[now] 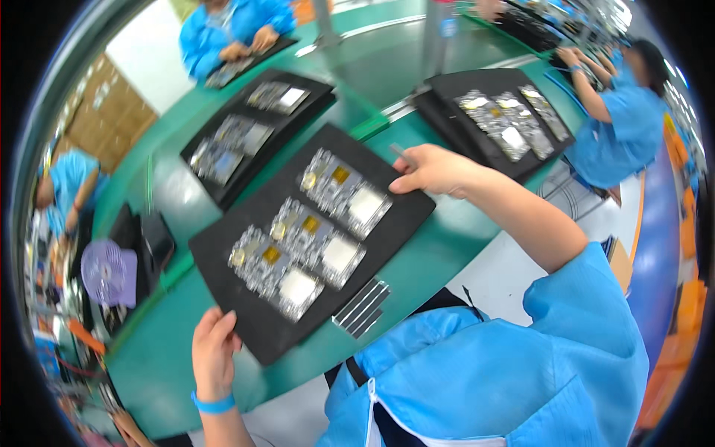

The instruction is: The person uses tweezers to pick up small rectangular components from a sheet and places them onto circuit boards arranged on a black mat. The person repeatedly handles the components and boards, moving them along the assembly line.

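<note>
A black foam sheet (262, 337) lies tilted across my front between both hands. Three green-grey circuit boards rest on it side by side: a far one (347, 194), a middle one (319, 243) and a near one (275, 273). Each carries a pale square patch and a small gold-brown square. My left hand (214, 354) is closed on the sheet's near left edge, with a blue band at the wrist. At the far right edge, my right hand (436, 171) grips the sheet. A thin grey piece (403, 155) sticks out from its fingers; its kind is unclear.
Dark strips with light edges (362, 308) lie on the green bench (164, 372) near me. Black stacks bearing boards stand at the far left (298, 115) and right (445, 128). A purple fan (109, 273) is at left. Several co-workers in blue sit around.
</note>
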`<state>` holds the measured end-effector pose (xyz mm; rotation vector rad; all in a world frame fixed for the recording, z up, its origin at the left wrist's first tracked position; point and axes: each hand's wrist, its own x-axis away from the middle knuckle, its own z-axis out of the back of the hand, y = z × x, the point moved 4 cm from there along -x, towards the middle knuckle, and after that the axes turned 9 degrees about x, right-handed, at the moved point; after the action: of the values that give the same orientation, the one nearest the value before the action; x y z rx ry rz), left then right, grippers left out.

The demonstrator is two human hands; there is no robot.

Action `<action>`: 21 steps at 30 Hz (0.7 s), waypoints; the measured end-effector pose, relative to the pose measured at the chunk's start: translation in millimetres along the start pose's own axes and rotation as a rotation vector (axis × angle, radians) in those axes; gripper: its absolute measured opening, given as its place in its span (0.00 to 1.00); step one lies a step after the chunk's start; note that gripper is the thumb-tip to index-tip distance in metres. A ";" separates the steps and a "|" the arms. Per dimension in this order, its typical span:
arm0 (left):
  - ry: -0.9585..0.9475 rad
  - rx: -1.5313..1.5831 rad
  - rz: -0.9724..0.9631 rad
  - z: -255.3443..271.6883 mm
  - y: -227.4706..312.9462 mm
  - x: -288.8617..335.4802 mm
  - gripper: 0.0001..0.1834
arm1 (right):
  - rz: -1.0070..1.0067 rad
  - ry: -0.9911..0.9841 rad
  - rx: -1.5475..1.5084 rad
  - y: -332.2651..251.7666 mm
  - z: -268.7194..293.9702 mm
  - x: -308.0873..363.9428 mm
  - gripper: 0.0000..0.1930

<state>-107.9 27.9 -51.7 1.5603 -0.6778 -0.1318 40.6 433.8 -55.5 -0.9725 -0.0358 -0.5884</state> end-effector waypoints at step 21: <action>-0.814 -0.088 0.057 -441.2 -22.5 -84.0 0.17 | -0.214 0.830 0.499 269.3 385.2 102.6 0.13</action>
<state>40.4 452.3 -42.6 1.3750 -1.3242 -0.7701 345.7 803.0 -11.0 -0.1922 0.4382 -1.0838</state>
